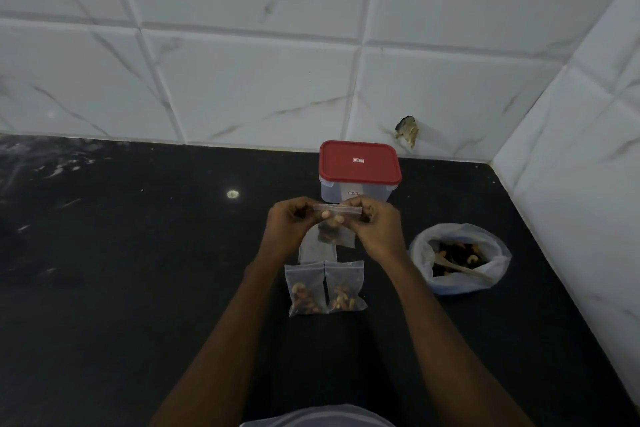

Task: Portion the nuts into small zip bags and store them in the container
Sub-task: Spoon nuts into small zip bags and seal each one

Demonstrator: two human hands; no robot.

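A small clear zip bag with nuts in its bottom hangs above the dark counter. My left hand pinches the left end of its zip strip and my right hand pinches the right end. Two filled zip bags lie flat side by side below my hands. Empty zip bags lie just behind them. A clear container with a red lid on it stands shut behind my hands, near the wall. A white plastic bag of mixed nuts sits open to the right, a wooden spoon inside it.
The black stone counter runs left and toward me. White marble-look tiled walls close off the back and the right side, meeting in a corner at the back right. A chipped hole marks the back wall.
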